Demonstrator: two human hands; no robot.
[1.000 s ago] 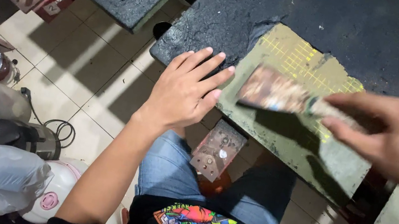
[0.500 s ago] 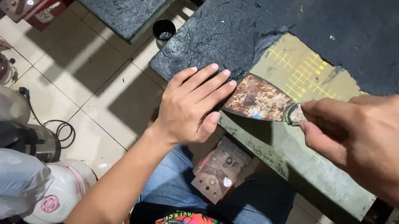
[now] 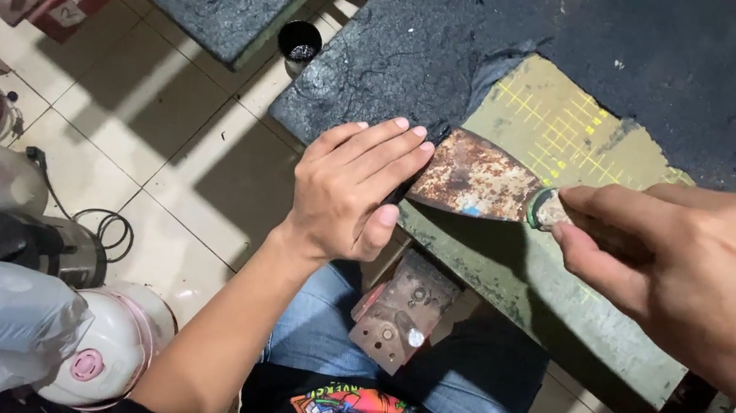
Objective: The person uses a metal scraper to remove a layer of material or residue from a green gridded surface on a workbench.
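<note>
At mid-frame the right hand pinched the handle of a rusty scraper, its blade flat on the green table by the black coating's torn edge. The left hand, fingers flat, touched the blade's left tip at the table's near edge.

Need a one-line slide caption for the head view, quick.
Right hand holds a rusty scraper at the table edge; left hand lies flat beside the blade.

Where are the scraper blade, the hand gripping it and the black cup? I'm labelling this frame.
rusty scraper blade (image 3: 475, 179), head view, middle of blade.
right hand (image 3: 715, 275), head view, back of hand.
black cup (image 3: 300, 41), head view, rim.
</note>
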